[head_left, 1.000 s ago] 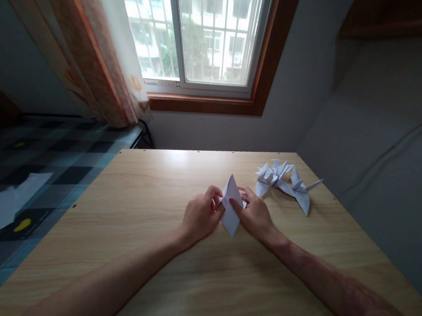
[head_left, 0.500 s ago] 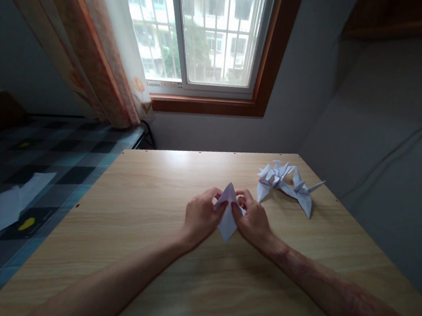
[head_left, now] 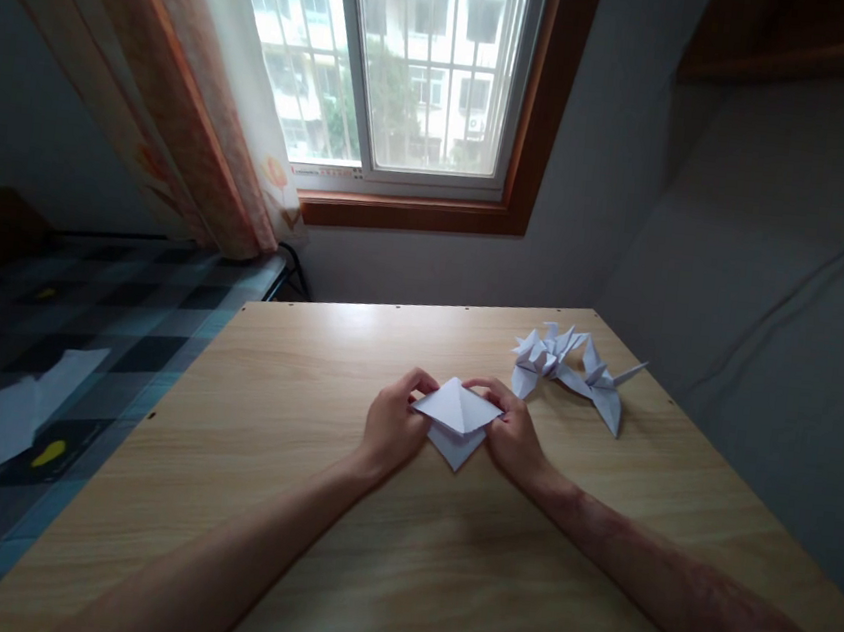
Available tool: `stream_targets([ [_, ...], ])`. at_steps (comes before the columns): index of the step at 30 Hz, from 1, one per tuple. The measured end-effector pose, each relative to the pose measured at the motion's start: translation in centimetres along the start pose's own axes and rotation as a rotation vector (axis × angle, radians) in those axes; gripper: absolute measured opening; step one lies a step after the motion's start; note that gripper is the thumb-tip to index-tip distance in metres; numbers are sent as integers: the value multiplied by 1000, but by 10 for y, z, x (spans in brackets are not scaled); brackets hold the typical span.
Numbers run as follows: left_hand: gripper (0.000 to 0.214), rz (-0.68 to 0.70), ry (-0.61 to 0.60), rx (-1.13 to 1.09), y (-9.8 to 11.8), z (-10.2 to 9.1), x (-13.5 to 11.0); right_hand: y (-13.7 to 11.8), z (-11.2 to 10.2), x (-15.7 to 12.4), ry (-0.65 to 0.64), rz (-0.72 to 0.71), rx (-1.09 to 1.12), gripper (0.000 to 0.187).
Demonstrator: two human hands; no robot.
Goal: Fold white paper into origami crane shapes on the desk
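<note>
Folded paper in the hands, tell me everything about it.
The folded paper looks white, creased and layered: a wide diamond-shaped upper flap, with a pointed layer showing below. The left hand grips its left corner, the right hand its right. It is over the wooden table; contact is unclear.

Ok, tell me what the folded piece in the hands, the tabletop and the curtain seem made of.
Folded piece: apparently matt white paper, judging by its crisp creases.
Tabletop: wood or wood-look laminate, slightly glossy, with grain and bright sheen.
Curtain: probably matt fabric, hanging in soft folds.
</note>
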State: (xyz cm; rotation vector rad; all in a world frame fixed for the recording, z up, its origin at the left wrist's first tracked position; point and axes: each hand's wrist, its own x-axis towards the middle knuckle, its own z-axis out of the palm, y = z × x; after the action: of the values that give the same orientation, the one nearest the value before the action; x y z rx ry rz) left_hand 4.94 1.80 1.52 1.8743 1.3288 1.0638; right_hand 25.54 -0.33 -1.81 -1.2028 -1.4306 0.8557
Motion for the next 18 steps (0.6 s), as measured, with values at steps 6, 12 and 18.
stream_targets([
  [6,44,71,-148,-223,-5,-2,0,4,-1,1,8,-45,144,46],
  [12,46,85,-309,-443,-11,-7,3,-3,-5,-4,36,-126,90,45],
  [18,64,-20,-443,-614,-9,-14,5,-7,-3,-7,38,-135,52,42],
])
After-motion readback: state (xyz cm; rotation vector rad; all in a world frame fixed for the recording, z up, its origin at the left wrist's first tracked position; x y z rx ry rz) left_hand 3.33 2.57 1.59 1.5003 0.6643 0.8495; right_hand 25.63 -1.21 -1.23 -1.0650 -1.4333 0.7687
